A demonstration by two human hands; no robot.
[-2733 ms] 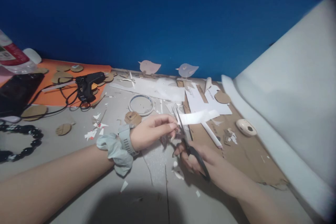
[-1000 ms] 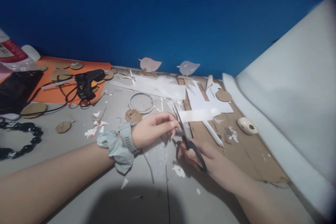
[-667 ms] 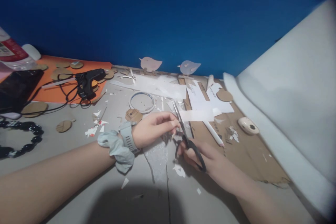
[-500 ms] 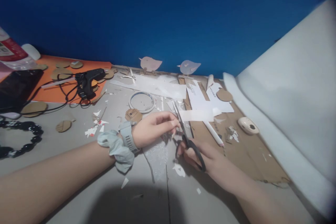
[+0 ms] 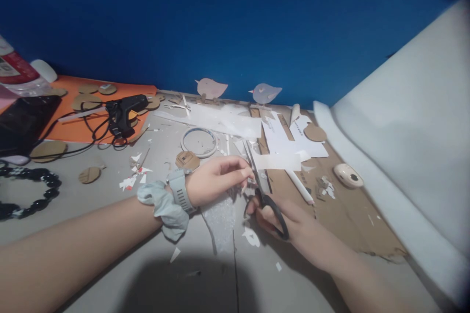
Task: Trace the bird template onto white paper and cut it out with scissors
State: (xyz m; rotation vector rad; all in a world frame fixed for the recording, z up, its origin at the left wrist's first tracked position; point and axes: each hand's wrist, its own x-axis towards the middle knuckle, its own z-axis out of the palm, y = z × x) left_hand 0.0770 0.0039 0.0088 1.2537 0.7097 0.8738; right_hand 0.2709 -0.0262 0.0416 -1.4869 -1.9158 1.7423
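My right hand (image 5: 275, 217) holds black-handled scissors (image 5: 273, 210), whose blades point up and away past my left fingertips. Thumb and fingers of my left hand (image 5: 218, 178) are pinched together right beside the blades. Whatever small piece they grip is too hidden to name. Beneath the left hand lies a clear, glittery plastic sheet (image 5: 220, 222). A small white paper cutout (image 5: 251, 236) rests below the scissors. Just beyond the left wrist are an octagonal cardboard piece (image 5: 187, 160) and a roll of tape (image 5: 182, 143).
Two paper birds (image 5: 212, 88) stand against the blue wall. At left, a black glue gun (image 5: 127, 112) with its cord lies on orange paper (image 5: 69, 129), near a bottle (image 5: 16, 71) and black beads (image 5: 47, 181). White paper (image 5: 279, 139) and cardboard (image 5: 352, 220) lie at right.
The scissor blades look slightly more apart at their tips. Both hands stay almost in the same place, and the view has shifted very slightly.
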